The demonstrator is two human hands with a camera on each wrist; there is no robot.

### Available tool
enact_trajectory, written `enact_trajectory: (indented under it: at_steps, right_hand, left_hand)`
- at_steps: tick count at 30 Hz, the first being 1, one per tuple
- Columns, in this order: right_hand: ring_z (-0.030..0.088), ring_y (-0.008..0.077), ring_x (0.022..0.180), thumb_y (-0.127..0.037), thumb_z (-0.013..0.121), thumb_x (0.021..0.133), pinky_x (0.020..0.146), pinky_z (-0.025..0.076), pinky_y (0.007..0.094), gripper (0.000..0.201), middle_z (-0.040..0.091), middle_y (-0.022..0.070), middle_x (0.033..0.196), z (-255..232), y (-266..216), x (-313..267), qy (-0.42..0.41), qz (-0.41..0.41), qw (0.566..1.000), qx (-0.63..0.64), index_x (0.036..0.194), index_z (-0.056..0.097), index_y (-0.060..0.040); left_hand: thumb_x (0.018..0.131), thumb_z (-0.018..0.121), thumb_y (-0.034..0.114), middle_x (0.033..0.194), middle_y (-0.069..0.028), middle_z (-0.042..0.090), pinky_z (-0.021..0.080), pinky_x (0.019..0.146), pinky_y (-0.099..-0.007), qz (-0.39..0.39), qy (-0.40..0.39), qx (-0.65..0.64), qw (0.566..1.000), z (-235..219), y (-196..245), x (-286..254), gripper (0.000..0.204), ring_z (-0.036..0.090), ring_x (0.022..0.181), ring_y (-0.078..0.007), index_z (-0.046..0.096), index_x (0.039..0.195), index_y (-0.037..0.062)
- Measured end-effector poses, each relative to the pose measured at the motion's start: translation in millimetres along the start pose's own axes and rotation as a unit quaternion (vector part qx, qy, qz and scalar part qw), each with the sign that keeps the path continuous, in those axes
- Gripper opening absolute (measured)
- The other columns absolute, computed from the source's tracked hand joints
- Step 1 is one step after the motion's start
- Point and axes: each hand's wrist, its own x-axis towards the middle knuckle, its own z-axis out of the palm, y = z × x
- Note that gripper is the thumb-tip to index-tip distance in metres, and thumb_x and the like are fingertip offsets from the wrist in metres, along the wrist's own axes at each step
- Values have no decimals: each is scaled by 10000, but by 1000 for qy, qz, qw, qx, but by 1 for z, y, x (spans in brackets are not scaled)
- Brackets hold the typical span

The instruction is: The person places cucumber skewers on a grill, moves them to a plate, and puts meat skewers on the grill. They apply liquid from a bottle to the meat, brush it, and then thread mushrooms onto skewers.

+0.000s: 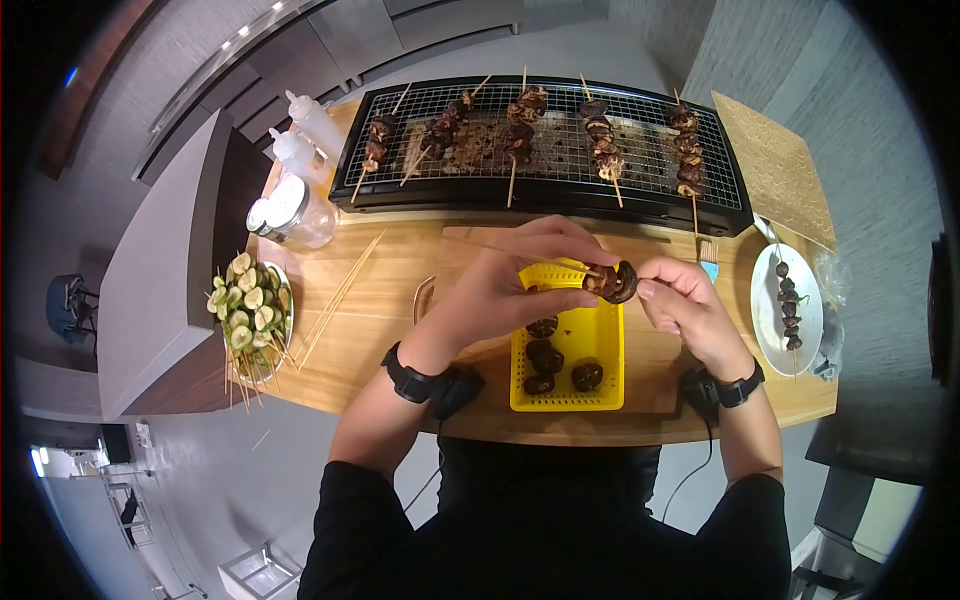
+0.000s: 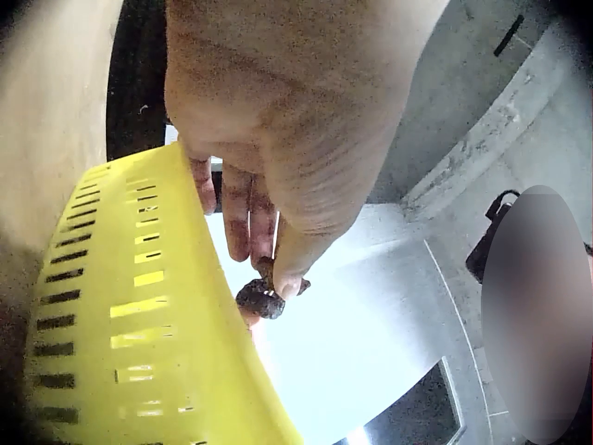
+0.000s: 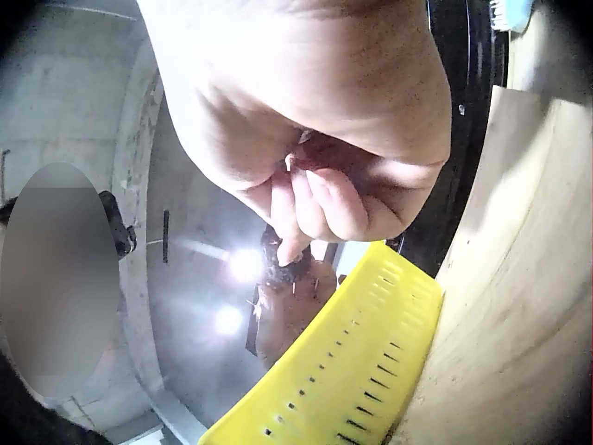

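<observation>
Over the yellow basket (image 1: 617, 370), a wooden skewer (image 1: 520, 252) carries dark brown mushrooms (image 1: 612, 284) near its right end. My left hand (image 1: 520, 283) grips them between thumb and fingers, the skewer running back along the hand. On the far side, my right hand (image 1: 690, 305) pinches at the outermost mushroom with thumb and index finger, the other fingers curled in. The left wrist view shows a mushroom (image 2: 259, 298) at the left thumb tip. In the right wrist view, the right hand's fingers partly hide a mushroom (image 3: 283, 258). Several loose mushrooms (image 1: 545, 357) lie in the basket.
A black grill (image 1: 560, 205) holding several loaded skewers stands at the back. On the left are bare skewers (image 1: 340, 290), a plate of skewered green slices (image 1: 250, 310), jars (image 1: 305, 215) and squeeze bottles (image 1: 315, 125). A white plate (image 1: 765, 325) with one skewer sits right, near a brush (image 1: 708, 260).
</observation>
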Motion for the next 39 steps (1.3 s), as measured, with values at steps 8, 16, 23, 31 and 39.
enact_trajectory:
  at_steps: [8, 16, 23, 31, 39]
  right_hand:
    - [285, 10, 529, -154, 550, 1068, 488, 213, 208, 168, 382, -89, 634, -6, -4, 1, 32, -23, 997, 66, 1038, 648, -21]
    - [269, 12, 522, -157, 549, 1066, 482, 198, 206, 166, 360, -94, 630, -10, -6, 4, 62, -32, 992, 105, 1019, 626, -17]
    - [273, 5, 524, -142, 549, 1064, 478, 193, 205, 155, 366, -97, 632, -14, -8, 4, 53, -37, 992, 112, 1034, 631, -15]
    - [283, -1, 529, -143, 568, 1058, 475, 201, 195, 143, 391, -102, 649, -13, -12, 2, 47, -35, 991, 123, 1045, 636, -17]
    - [282, 1, 533, -145, 569, 1056, 481, 204, 197, 152, 381, -104, 644, -17, -15, -1, 47, -43, 989, 134, 1066, 641, -11]
  left_hand:
    - [794, 852, 129, 1188, -84, 689, 461, 1039, -401, 21, 39, 243, 969, 2, 4, -2, 441, 645, 1137, -287, 694, 1205, 101]
    - [823, 804, 162, 1039, -37, 751, 526, 905, -383, -31, -77, 356, 931, -9, 23, -2, 255, 703, 986, -258, 741, 1063, 103]
    - [899, 634, 65, 1040, -84, 749, 551, 846, -399, -89, -192, 504, 838, 8, 39, -1, 164, 716, 973, -284, 721, 1037, 71]
    - [867, 598, -3, 981, -106, 703, 547, 818, -409, -55, -232, 546, 803, 12, 40, 3, 136, 702, 951, -311, 657, 979, 47]
    - [856, 623, 30, 992, -100, 706, 532, 850, -425, -71, -246, 524, 812, 10, 38, 11, 154, 690, 991, -313, 671, 999, 63]
